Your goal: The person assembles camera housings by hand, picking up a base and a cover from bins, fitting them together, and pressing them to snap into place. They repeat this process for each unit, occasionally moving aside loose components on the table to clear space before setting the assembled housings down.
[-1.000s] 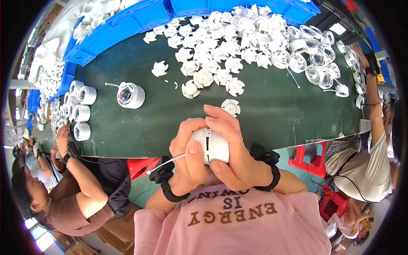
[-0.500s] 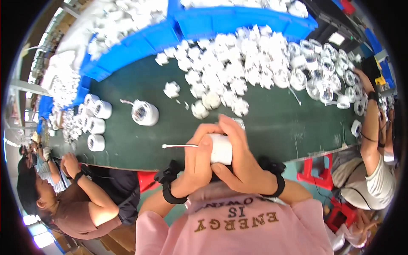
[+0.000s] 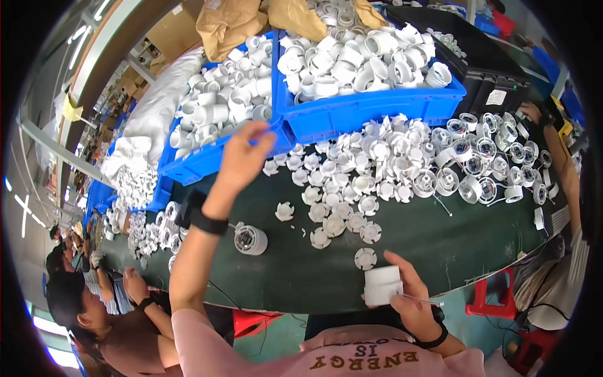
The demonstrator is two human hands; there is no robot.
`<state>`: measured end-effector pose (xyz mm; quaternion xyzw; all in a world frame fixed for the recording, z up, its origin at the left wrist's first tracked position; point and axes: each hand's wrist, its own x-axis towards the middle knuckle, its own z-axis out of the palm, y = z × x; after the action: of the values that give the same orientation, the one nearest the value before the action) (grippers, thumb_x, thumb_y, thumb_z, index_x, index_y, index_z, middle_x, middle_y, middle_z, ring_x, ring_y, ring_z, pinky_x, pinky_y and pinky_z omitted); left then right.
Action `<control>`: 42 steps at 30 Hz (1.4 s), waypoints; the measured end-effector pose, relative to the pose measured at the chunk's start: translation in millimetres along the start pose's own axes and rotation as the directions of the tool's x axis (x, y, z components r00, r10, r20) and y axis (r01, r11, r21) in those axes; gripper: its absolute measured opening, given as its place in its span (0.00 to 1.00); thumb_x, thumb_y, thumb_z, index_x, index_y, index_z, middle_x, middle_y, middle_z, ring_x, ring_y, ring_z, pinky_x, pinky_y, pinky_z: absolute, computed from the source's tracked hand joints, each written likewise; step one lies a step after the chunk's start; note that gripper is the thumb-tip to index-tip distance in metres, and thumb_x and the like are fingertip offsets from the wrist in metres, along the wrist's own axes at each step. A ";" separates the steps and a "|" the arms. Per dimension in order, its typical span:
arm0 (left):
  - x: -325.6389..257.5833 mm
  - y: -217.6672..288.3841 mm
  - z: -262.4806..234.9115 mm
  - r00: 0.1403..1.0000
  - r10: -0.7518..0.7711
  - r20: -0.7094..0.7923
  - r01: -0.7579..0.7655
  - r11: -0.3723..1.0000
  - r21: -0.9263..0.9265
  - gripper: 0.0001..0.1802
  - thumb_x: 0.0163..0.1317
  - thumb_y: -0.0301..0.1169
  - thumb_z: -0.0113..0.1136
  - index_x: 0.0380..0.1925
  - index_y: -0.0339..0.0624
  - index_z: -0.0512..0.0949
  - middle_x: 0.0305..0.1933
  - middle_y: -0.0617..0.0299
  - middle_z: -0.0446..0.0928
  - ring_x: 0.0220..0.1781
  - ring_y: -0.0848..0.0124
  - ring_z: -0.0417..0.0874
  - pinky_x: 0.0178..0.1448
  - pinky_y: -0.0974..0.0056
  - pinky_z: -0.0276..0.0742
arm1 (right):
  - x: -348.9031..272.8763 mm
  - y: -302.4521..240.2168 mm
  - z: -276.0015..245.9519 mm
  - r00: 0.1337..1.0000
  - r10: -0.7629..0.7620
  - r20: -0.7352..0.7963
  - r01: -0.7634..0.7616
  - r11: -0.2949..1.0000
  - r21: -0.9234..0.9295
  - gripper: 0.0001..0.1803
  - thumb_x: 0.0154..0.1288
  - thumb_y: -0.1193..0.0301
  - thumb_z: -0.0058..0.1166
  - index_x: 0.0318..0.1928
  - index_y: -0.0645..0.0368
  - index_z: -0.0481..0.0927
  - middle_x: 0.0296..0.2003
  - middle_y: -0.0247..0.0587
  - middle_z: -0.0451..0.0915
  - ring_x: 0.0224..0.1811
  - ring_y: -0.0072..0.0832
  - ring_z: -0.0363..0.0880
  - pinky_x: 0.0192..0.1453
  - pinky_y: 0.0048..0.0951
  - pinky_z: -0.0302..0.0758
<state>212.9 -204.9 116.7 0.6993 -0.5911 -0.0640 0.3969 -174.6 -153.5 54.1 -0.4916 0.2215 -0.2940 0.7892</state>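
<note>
My right hand (image 3: 412, 301) is closed around a white cylindrical housing (image 3: 382, 286) near the table's front edge. A thin white cable (image 3: 422, 300) with a small end connector sticks out from it to the right. Up at the front rim of the left blue bin (image 3: 207, 164), my left hand (image 3: 245, 156) has its fingers loosely bent and apart, slightly blurred, with nothing seen in them. White ring-shaped housings (image 3: 217, 103) fill that bin. Below my left hand, another white cylinder (image 3: 250, 240) with a dark round inside stands on the table.
Many white finned discs (image 3: 339, 188) are spread over the green table (image 3: 301, 276). Clear-rimmed round units (image 3: 483, 151) lie at the right, close to a person's arm (image 3: 562, 157). A second blue bin (image 3: 377, 105) holds more housings, beside a black crate (image 3: 493, 81). Another person (image 3: 119, 314) sits at left.
My hands have parted. The left has let go of the white housing and risen to the left blue bin; the right keeps the housing, now farther right, its cable pointing right. The view has tilted up.
</note>
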 end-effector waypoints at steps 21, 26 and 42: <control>-30.9 53.4 -44.3 0.965 0.169 0.202 -0.129 0.972 -0.198 0.11 0.58 0.31 0.64 0.41 0.42 0.80 0.64 0.53 0.65 0.66 0.60 0.65 0.66 0.59 0.59 | 11.6 -18.9 -11.1 0.983 0.111 -0.148 -0.085 0.981 0.174 0.33 0.56 0.60 0.51 0.59 0.66 0.64 0.50 0.42 0.74 0.52 0.29 0.75 0.57 0.31 0.70; -119.4 122.2 -4.2 0.704 0.395 0.591 -0.157 0.897 -0.413 0.10 0.52 0.42 0.68 0.31 0.51 0.86 0.66 0.45 0.62 0.69 0.47 0.57 0.65 0.50 0.54 | 19.0 -12.3 -0.9 0.983 0.172 -0.068 -0.149 0.955 0.256 0.34 0.60 0.52 0.54 0.58 0.65 0.66 0.49 0.42 0.74 0.51 0.26 0.75 0.54 0.28 0.71; -231.0 137.0 87.2 0.866 -0.316 0.387 0.500 0.575 -0.648 0.25 0.70 0.43 0.41 0.57 0.34 0.64 0.53 0.51 0.70 0.52 0.66 0.73 0.55 0.63 0.69 | -10.3 13.1 3.4 0.989 -0.024 0.145 0.062 0.963 -0.261 0.32 0.62 0.79 0.57 0.64 0.66 0.59 0.52 0.41 0.66 0.48 0.24 0.74 0.53 0.27 0.72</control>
<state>-9.8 -42.1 56.4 0.5870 -0.3783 -0.4641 0.5449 -176.7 -139.7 44.3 -0.6170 0.1918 -0.2435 0.7234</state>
